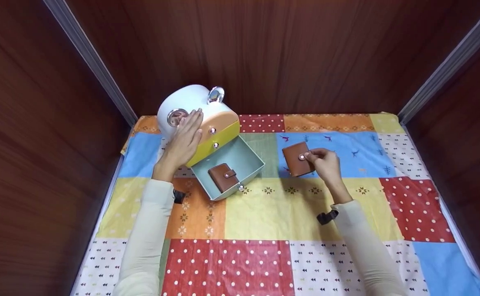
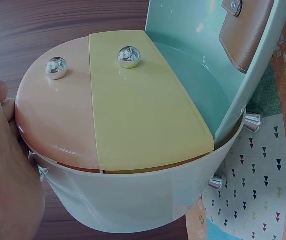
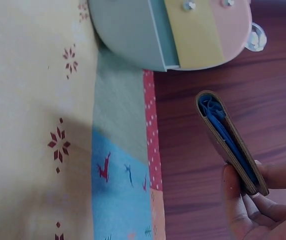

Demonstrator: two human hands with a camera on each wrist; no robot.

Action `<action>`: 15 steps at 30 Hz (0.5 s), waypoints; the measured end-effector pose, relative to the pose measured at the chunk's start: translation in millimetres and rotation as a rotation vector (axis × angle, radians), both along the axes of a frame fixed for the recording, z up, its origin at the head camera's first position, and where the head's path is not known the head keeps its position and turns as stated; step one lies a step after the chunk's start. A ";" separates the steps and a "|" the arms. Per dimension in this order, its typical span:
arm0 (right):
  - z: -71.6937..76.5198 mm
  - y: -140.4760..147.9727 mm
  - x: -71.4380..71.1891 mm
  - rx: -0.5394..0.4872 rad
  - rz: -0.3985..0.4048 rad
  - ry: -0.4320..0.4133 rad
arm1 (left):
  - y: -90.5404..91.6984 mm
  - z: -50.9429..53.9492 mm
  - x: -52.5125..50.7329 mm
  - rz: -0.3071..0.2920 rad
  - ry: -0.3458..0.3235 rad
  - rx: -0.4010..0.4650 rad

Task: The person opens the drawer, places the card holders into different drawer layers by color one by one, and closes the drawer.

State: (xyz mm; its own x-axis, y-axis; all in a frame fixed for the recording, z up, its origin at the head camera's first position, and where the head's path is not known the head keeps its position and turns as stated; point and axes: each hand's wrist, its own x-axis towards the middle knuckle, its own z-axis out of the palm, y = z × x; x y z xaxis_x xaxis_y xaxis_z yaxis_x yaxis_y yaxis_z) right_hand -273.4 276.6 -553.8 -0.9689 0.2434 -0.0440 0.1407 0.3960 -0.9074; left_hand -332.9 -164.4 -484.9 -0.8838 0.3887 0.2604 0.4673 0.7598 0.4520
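A small white, rounded drawer cabinet (image 1: 188, 96) has peach and yellow drawer fronts with silver knobs; both those drawers are closed. Its mint-green bottom drawer (image 1: 246, 158) is pulled out. Inside lies a brown wallet (image 1: 221, 174) with a snap strap. My left hand (image 1: 181, 144) rests on top of the cabinet near its front edge, fingers straight. To the right, my right hand (image 1: 326, 164) pinches a second brown wallet (image 1: 295, 158) by its snap side, held above the cloth. Blue lining shows along that wallet's edge in the right wrist view.
A patchwork tablecloth (image 1: 260, 209) covers the table. Dark wood panels stand at the back (image 1: 285, 57) and on both sides. The cabinet stands near the back left. A clear-looking loop handle (image 1: 216, 95) sticks up from its top.
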 end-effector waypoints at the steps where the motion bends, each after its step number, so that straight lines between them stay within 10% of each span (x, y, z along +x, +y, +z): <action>1: 0.2 -1.6 -0.9 0.000 0.000 0.002 | -0.3 -0.3 -0.2 -0.001 0.003 0.003; 15: 4.0 -29.8 -12.3 -0.011 0.001 0.012 | -0.6 -1.4 -0.6 -0.013 0.008 0.012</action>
